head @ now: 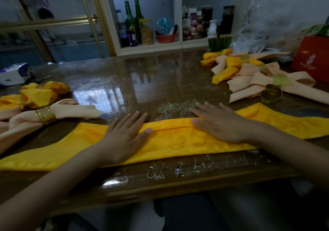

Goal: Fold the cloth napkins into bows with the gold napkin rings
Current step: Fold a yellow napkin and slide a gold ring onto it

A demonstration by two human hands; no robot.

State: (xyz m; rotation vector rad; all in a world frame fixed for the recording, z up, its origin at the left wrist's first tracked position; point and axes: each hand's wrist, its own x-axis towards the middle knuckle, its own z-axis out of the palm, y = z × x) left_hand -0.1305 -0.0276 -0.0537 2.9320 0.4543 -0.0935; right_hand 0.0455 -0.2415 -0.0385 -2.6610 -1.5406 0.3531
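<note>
Two hands press flat on a long yellow napkin on a glossy table.

The left hand [124, 134] and right hand [219, 122] lie with fingers straight, grasping nothing, on the folded yellow napkin [179, 140] along the table's [142, 81] near edge. A loose gold ring [271, 94] sits at right beside finished bows [249, 72]; more bows [41, 104] lie at left.
</note>
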